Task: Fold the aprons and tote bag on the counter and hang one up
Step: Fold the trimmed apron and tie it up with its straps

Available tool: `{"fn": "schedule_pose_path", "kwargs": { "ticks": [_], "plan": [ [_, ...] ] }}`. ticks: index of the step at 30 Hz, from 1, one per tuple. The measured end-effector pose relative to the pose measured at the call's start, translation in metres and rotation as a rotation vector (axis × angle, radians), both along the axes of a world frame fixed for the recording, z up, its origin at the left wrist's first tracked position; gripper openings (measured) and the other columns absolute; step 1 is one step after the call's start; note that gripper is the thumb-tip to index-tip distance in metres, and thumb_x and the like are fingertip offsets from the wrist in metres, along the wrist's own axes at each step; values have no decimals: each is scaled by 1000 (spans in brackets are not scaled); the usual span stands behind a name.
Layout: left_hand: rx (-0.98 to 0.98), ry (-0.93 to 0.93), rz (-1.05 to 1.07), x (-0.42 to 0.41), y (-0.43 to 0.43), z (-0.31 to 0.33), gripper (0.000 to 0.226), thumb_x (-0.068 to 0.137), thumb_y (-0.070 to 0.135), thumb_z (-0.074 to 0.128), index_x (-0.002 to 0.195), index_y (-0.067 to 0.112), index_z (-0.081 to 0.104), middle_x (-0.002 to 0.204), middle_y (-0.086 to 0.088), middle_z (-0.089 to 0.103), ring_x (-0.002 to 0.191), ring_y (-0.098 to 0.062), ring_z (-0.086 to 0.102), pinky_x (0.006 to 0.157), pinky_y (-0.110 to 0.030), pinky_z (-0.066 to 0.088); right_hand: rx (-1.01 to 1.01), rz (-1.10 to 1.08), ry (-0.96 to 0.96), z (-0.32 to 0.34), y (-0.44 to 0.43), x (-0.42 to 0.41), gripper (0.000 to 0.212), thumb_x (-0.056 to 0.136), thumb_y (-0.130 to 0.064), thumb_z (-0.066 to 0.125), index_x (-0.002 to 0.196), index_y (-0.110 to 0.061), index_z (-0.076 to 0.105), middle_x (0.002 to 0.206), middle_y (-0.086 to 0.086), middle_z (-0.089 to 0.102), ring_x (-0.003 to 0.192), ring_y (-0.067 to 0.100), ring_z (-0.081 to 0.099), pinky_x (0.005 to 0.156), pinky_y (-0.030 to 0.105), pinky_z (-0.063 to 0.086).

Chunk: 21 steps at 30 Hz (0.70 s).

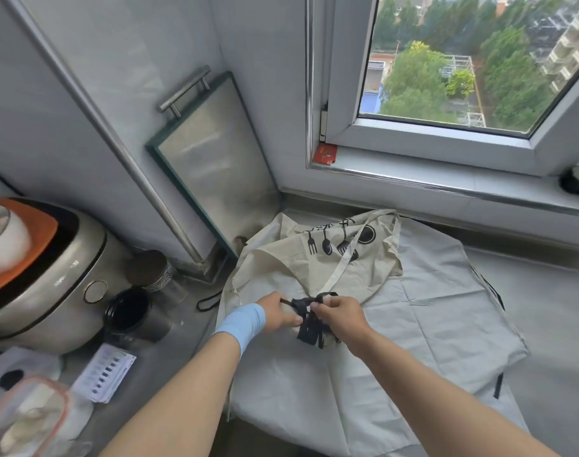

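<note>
1. At lower centre of the frame: left hand (pixel 278 313), blue band on the wrist. Its fingers are curled tight round one end of the black straps (pixel 309 329).
2. Just right of it: right hand (pixel 339 316). Thumb and fingers pinch the same bundle from the other side and hold nothing else.
3. Straps: a bunched dark bundle between the two hands, lifted a little over the grey apron (pixel 429 324). We cannot tell which cloth they belong to.
4. Grey apron: spread flat on the counter (pixel 551 318), from centre to lower right of the frame. A black tie (pixel 494 291) trails at its right edge. Not yet folded.
5. Beige cloth (pixel 281 262): centre of the frame, lying over the apron's far edge, rumpled, with a cutlery print. A pale strap (pixel 344 258) runs from it down toward the hands. We cannot tell whether it is the tote or a second apron.
6. Left side of the frame: cooker (pixel 50 275), two jars (pixel 129 311), and a tray (pixel 209 153) leaning in the corner. Upper right: window (pixel 446 61).
7. Step in hand, as we judge it: gathering the straps into a neat bundle before any folding.
   - Hold both pinches firm so the loops do not slip loose.
   - Draw the loops to an even length.
   - Leave the pale strap out of the bundle.
   - Lay the bundle on the middle of its cloth, so that the first fold shuts it inside.
   - Watch the loose tie at the right edge, which we judge likely to dangle off the folded stack.
</note>
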<state>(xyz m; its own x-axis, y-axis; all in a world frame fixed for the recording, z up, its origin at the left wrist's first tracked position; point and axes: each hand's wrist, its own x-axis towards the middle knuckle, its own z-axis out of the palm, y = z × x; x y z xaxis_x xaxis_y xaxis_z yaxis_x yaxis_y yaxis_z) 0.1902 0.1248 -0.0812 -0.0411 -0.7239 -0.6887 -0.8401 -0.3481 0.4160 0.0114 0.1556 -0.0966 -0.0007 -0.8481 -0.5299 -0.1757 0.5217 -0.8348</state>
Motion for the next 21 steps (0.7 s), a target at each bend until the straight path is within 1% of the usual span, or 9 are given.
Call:
{"fn": "schedule_pose_path", "kwargs": {
  "ticks": [2, 4, 8, 10, 13, 16, 17, 19, 21],
  "plan": [
    [-33, 108, 117, 2, 0, 13, 51, 75, 46, 69, 116, 20, 55, 109, -4, 65, 94, -21, 65, 82, -35, 57, -12, -11, -35, 16, -11, -2, 23, 85, -19, 74, 69, -7, 63, 66, 7, 59, 63, 19, 56, 62, 29, 46],
    [-57, 199, 242, 4, -2, 32, 43, 86, 42, 64, 120, 21, 50, 112, -7, 61, 91, -22, 62, 69, -29, 57, -73, -20, 7, 43, -27, -8, 23, 86, -22, 74, 69, -8, 66, 66, 4, 63, 61, 16, 58, 61, 29, 47],
    [-90, 218, 378, 8, -14, 76, 22, 94, 36, 54, 113, 26, 47, 108, -11, 50, 81, -24, 52, 53, -27, 46, -274, 2, 125, 117, -67, -21, 21, 88, -29, 72, 78, -12, 75, 73, 7, 72, 60, 13, 57, 61, 29, 45],
    [-136, 200, 385, 7, -23, 101, 20, 94, 33, 55, 111, 26, 47, 105, -10, 49, 81, -24, 50, 50, -25, 42, -368, 49, 150, 157, -85, -23, 12, 90, -29, 70, 85, -21, 78, 77, -1, 75, 66, 11, 63, 62, 25, 50],
    [-251, 148, 242, -2, -38, 147, 28, 91, 21, 58, 117, 22, 49, 89, -1, 49, 67, -15, 46, 45, -18, 39, -436, 148, 151, 212, -112, -17, 14, 93, -23, 65, 89, -15, 75, 75, -1, 74, 69, 12, 70, 61, 19, 54],
    [-341, 142, 75, -8, -51, 188, 37, 89, 11, 61, 123, 20, 49, 99, 3, 55, 79, -13, 52, 55, -8, 41, -450, 181, 165, 256, -140, -10, 27, 93, -22, 59, 85, 1, 70, 73, 7, 74, 67, 21, 72, 60, 24, 53],
    [-379, 153, 56, -8, -55, 199, 37, 88, 10, 64, 120, 22, 52, 103, 5, 57, 84, -12, 55, 65, -9, 47, -454, 181, 153, 269, -147, -9, 27, 93, -20, 57, 83, 2, 69, 74, 10, 74, 67, 23, 73, 59, 27, 50],
    [-457, 175, 53, -5, -64, 222, 34, 83, 10, 69, 110, 28, 57, 103, 7, 63, 88, -12, 61, 84, -23, 54, -457, 168, 105, 295, -160, -8, 25, 93, -19, 56, 84, 1, 68, 73, 13, 74, 66, 26, 74, 60, 34, 51],
    [-536, 214, 86, -2, -72, 248, 32, 82, 2, 62, 102, 27, 59, 92, 8, 63, 84, -14, 61, 75, -22, 55, -467, 152, 45, 318, -169, -9, 22, 92, -22, 65, 83, -1, 67, 69, 12, 74, 63, 25, 73, 61, 37, 56]
  ]
}}
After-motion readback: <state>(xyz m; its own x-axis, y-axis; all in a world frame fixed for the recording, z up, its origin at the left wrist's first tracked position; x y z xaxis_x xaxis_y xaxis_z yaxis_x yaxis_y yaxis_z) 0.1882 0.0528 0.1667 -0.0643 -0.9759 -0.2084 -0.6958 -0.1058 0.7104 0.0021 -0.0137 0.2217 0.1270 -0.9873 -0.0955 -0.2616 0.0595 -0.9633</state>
